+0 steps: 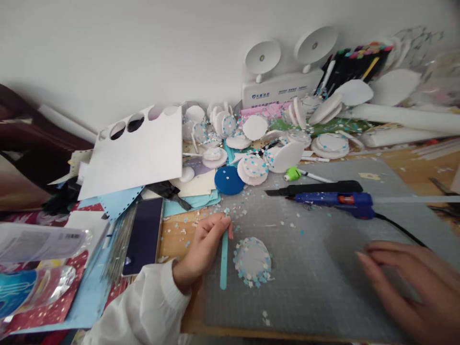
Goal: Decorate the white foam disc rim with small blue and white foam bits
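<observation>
A: State the position of the item in the left hand (205,242).
B: A flat turquoise stick (224,263), set lengthwise along the left edge of the grey mat (305,287). Thumb and fingers pinch it near its far end; the near end is free. Whether it lies fully on the mat cannot be told.

A: Handling assessment?
B: Judged light, thin and fairly stiff, perhaps with a little flex. Smooth faces could slip, so a pinch across the edges near one end appears sound.

A: And the disc (253,260)?
B: It lies on the mat just right of the stick, apart from it, with blue and white flakes around its rim. It is judged light; the flakes look delicate and liable to come off. The plain middle, or a grip from beneath, seems the safer hold.

A: Pose of the left arm?
B: The white sleeve (149,299) enters from the lower left; the wrist is low, the hand on its side with fingers curled.

A: The right hand (409,282)?
B: Above the mat's right side, near the glue gun (334,201), fingers loosely extended towards the left, thumb side nearest the mat's middle. Nothing is seen in its grasp.
</observation>
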Demonstrator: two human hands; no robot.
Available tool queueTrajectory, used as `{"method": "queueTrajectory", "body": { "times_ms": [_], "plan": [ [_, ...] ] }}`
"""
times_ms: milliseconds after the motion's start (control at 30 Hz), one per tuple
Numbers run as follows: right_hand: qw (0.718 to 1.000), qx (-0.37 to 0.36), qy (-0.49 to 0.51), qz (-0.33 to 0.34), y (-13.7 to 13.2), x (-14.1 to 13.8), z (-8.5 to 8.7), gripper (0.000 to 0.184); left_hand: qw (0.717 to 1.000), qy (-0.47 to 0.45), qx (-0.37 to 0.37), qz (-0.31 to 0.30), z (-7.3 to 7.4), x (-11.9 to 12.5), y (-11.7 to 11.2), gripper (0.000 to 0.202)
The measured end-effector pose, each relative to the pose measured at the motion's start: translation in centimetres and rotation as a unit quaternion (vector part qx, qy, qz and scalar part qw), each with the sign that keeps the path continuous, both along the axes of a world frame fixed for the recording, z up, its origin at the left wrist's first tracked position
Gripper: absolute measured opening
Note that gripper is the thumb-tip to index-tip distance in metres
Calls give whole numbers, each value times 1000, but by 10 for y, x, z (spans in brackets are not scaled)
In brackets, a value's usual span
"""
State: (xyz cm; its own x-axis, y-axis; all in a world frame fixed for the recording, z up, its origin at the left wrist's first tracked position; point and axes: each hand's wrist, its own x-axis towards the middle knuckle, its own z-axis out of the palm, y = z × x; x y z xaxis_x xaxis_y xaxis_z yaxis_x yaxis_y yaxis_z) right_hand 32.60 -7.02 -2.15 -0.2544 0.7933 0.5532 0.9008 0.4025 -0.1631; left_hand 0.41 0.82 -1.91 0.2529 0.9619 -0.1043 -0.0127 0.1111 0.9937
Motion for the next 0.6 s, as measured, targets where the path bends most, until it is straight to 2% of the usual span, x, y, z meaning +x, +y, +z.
{"method": "queueTrajectory", "body": {
  "times_ms": [33,100,167,233,267,333,433,600],
  "plan": [
    [999,-8,-12,-38,-2,13,-5,9,1000,3,1,-10,0,0,0,44],
    [994,10,-34,-99,0,32,-12,25,999,12,0,-32,0,-1,-1,46],
    [988,11,-26,-154,10,39,-12,31,998,22,-4,-51,-1,-2,-2,48],
    [984,26,-42,-168,25,37,-8,41,997,33,-5,-65,-1,-2,-2,50],
    [984,31,-67,-162,34,33,-6,48,997,39,-5,-70,-1,-2,-2,51],
    [983,34,-122,-136,48,26,-4,51,996,49,-3,-77,-1,-2,-2,53],
    [980,10,-171,-99,63,20,-11,43,994,62,-1,-87,-1,-2,-2,54],
    [982,-36,-170,-70,67,19,-19,30,992,73,-4,-100,1,-2,-2,55]
  ]
}}
